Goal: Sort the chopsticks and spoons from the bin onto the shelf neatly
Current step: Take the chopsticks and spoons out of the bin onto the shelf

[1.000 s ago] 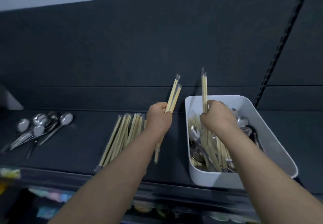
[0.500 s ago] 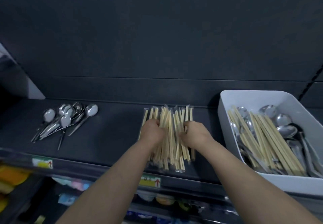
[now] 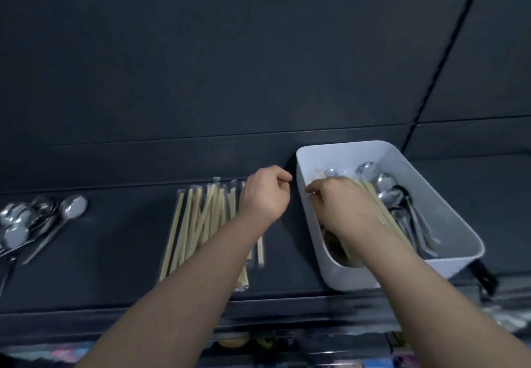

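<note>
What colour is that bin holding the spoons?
The bin is white, shown best in the head view.

The right hand (image 3: 339, 209) sits inside the white bin (image 3: 350, 277), whose left wall rises just beside its fingers, while the bin spoons (image 3: 386, 196) crowd its right. Just past that wall, the left hand (image 3: 265, 195) hangs over a bare strip of shelf (image 3: 287, 247). Farther left lie the chopstick pile (image 3: 198, 224) and the shelf spoons (image 3: 69, 212). Behind, the back panel (image 3: 230, 80) closes everything off.
</note>
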Demonstrator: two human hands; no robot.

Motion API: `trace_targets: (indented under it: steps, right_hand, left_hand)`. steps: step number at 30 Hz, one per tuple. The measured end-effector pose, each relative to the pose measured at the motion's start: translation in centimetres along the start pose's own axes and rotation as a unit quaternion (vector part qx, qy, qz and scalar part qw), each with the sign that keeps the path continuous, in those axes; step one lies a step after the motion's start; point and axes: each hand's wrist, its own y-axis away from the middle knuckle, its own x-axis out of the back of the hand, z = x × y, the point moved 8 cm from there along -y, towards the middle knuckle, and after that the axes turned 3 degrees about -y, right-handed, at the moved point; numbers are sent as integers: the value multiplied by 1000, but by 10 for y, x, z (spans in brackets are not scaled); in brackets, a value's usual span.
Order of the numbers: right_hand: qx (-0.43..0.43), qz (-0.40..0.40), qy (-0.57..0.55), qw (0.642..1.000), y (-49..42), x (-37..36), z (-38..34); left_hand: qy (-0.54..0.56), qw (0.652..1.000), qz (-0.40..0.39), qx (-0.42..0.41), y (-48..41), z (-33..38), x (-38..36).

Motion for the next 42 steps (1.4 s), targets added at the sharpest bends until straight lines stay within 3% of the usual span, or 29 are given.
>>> trace_targets:
  steps: [4,8,15,20,28,31,35,42]
  right_hand:
    - [-87,-27,40,995,17,13,79]
    - [-135,-60,38,988,33,12,140]
    - [-123,-112,-25,986,41,3,176]
    - [-115,-157,-40,980,17,-10,178]
    - [-118,-250,-22,961,14,-38,156]
    - [-143,-247,-55,957,14,-30,166]
    - [-183,-163,-104,964,12,-2,187]
    - [-187,-123,-114,968,23,13,191]
  left_hand:
    - [-48,997,-36,-47,-2,54,-43]
    - [-143,975,-149,-82,0,87,-103]
    - [-321,932,-166,-17,-5,86,-143]
    - [-185,975,-105,68,-11,83,-129]
    - [-50,986,-111,112,-9,80,-120]
    - [-101,978,-163,82,-8,82,-140]
    - [-216,959,-177,50,-9,88,-161]
    - [-153,968,-174,95,-15,82,-173]
